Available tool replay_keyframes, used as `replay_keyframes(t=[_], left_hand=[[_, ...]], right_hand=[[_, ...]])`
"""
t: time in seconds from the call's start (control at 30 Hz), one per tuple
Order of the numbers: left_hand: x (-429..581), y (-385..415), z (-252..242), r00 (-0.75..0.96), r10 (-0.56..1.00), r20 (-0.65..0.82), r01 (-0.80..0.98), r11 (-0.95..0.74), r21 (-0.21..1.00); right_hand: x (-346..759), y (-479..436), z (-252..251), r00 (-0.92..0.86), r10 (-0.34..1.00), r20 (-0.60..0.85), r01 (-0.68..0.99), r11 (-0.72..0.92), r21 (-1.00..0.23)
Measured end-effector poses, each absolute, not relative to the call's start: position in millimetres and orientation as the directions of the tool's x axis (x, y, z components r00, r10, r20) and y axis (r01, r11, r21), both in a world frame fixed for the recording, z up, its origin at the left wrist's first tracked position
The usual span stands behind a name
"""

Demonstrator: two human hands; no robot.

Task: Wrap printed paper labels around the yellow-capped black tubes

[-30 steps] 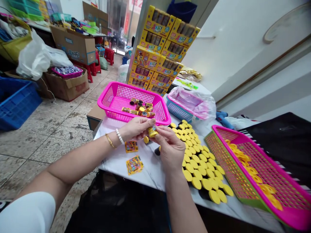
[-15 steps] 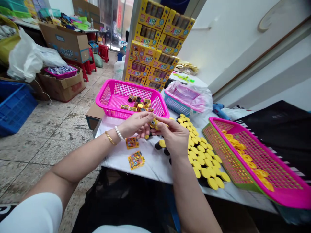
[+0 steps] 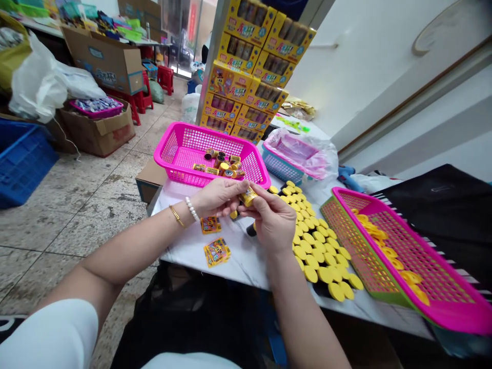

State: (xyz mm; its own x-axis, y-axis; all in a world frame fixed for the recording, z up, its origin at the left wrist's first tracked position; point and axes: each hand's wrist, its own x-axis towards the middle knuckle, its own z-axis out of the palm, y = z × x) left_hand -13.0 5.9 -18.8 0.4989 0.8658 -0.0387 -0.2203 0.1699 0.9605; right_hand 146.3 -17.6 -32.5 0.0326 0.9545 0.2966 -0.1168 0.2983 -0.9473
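Observation:
Between my two hands is a small yellow printed cylinder (image 3: 248, 197), held above the table. My left hand (image 3: 219, 196) grips its left side with thumb and fingers. My right hand (image 3: 275, 215) pinches it from the right, fingers wrapped partly round it. Below my left hand, flat printed stickers or cards (image 3: 217, 252) lie on the white table (image 3: 246, 266). Rows of black cylinders with yellow tops (image 3: 317, 246) stand to the right of my right hand. Beyond my hands, a pink basket (image 3: 180, 177) holds several similar printed cylinders (image 3: 224, 166).
A pink and green basket (image 3: 442, 256) with yellow rings (image 3: 388, 251) stands at the right. Behind are a plastic-lined blue basket (image 3: 284, 166) and stacked yellow display boxes (image 3: 246, 77). Cartons (image 3: 102, 61), red stools (image 3: 166, 79) and a blue crate (image 3: 25, 161) stand on the floor at left.
Both hands still hold the cylinder, which now shows more of its yellow printed side. The view has shifted slightly; the things on the table look unmoved.

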Motion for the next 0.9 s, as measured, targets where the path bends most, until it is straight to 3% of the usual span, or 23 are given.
replay_keyframes(t=[0.13,0.27,0.37,0.47,0.53,0.63,0.7,0.77,0.9], left_hand=[[-14.5,2.6,-12.4,0.16,0.984,0.074,-0.205,-0.04,0.978],[-18.2,6.8,-9.8,-0.026,0.981,0.19,-0.141,-0.192,0.971],[-25.6,12.4,-10.3,0.054,0.961,0.272,0.058,-0.275,0.96],[-35.7,13.3,-13.5,0.299,0.909,0.29,0.378,-0.392,0.839],[-40.5,10.3,-16.9,0.425,0.882,0.203,0.569,-0.435,0.698],[-42.9,5.3,-21.3,0.471,0.882,-0.032,0.79,-0.405,0.461],[-42.2,5.3,-23.0,0.485,0.859,-0.16,0.842,-0.41,0.351],[-40.8,8.5,-24.3,0.52,0.827,-0.213,0.837,-0.444,0.32],[-39.8,17.6,-28.0,0.567,0.793,-0.221,0.791,-0.45,0.414]], right_hand=[[143.0,17.4,-11.7,0.056,0.898,0.436,0.078,0.432,-0.899],[145.4,23.9,-7.3,-0.043,0.822,0.567,0.462,0.52,-0.719],[149.6,-1.0,-27.8,-0.233,0.755,0.613,0.699,0.568,-0.434],[150.4,-24.0,-50.9,-0.354,0.764,0.54,0.835,0.518,-0.187],[146.4,-30.6,-58.0,-0.348,0.833,0.431,0.905,0.418,-0.077],[138.7,-31.5,-53.5,-0.318,0.917,0.242,0.947,0.317,0.042],[137.4,-31.2,-44.3,-0.324,0.932,0.162,0.946,0.316,0.072],[140.8,-31.9,-34.3,-0.318,0.939,0.129,0.948,0.315,0.041],[155.0,-32.4,-18.5,-0.316,0.943,0.109,0.898,0.334,-0.287]])
